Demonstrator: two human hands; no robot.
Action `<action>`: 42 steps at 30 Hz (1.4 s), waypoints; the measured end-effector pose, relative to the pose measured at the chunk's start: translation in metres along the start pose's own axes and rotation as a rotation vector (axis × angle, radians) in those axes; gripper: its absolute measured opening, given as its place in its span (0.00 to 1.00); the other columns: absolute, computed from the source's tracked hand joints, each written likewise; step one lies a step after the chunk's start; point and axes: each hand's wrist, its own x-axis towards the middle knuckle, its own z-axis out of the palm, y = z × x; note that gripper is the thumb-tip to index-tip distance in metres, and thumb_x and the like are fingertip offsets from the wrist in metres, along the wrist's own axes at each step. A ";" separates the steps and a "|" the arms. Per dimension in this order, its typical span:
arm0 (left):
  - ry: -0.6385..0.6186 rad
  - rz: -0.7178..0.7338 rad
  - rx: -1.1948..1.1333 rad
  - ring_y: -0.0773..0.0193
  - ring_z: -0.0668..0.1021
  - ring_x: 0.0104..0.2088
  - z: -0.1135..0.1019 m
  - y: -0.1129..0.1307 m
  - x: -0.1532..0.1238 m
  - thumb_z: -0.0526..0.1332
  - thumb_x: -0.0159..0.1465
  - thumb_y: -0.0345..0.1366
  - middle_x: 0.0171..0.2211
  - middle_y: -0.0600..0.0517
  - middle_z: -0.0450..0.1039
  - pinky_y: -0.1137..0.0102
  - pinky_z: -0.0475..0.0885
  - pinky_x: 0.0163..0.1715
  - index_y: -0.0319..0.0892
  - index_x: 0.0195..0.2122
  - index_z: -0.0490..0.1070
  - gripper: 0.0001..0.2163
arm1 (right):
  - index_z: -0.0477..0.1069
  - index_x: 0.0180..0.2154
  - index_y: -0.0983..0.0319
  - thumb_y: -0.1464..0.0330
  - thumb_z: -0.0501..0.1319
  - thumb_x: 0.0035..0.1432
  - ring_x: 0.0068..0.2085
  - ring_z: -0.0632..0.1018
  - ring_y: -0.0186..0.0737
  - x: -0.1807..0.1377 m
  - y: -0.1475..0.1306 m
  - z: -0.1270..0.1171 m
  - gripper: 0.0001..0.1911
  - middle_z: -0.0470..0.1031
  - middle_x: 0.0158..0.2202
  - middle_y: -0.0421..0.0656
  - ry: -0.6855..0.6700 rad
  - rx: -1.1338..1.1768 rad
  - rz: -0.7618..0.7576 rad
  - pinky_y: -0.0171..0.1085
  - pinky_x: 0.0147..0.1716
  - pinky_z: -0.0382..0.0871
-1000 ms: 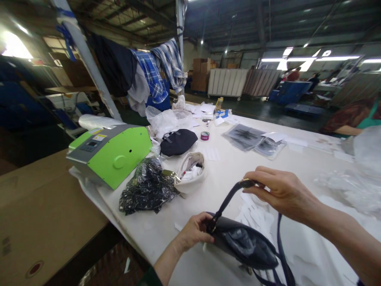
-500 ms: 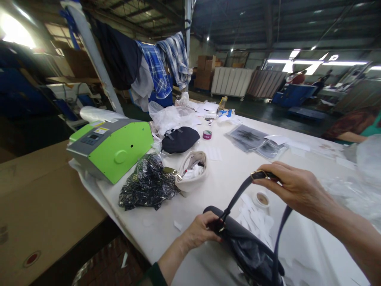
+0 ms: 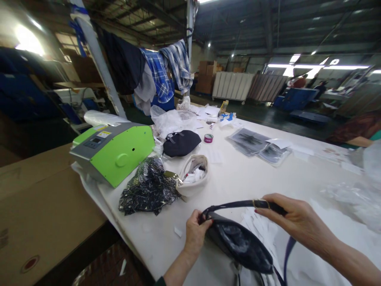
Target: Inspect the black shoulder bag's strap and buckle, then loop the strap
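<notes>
Likely light and soft, our black handbag (image 3: pixel 242 243), right of our left hand (image 3: pixel 195 232) pinching its end, should lift best by the strap (image 3: pixel 229 205) our right hand (image 3: pixel 294 214) grips.

My head-worn camera faces forward and down: the white table (image 3: pixel 235 176) lies close, lower centre; the roof (image 3: pixel 238 26) is distant, upper right.
</notes>
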 end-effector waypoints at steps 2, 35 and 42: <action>0.041 0.032 0.073 0.67 0.65 0.24 -0.002 -0.001 0.001 0.62 0.48 0.34 0.19 0.58 0.61 0.73 0.60 0.26 0.43 0.21 0.61 0.08 | 0.71 0.31 0.59 0.50 0.56 0.56 0.23 0.71 0.34 -0.003 0.005 0.002 0.19 0.72 0.22 0.37 -0.017 0.010 0.008 0.34 0.23 0.62; -0.090 0.085 0.117 0.61 0.74 0.31 -0.037 -0.006 0.019 0.58 0.51 0.38 0.29 0.49 0.75 0.68 0.69 0.34 0.39 0.32 0.70 0.10 | 0.73 0.29 0.62 0.49 0.57 0.52 0.18 0.67 0.32 0.048 -0.002 0.019 0.22 0.71 0.18 0.37 0.150 0.093 -0.056 0.32 0.18 0.59; -0.044 0.072 0.129 0.64 0.72 0.27 -0.036 0.006 0.021 0.61 0.49 0.37 0.29 0.51 0.75 0.71 0.66 0.30 0.39 0.31 0.73 0.10 | 0.72 0.28 0.62 0.49 0.56 0.53 0.18 0.65 0.31 0.049 -0.004 0.023 0.22 0.69 0.18 0.37 0.118 0.077 -0.073 0.32 0.18 0.58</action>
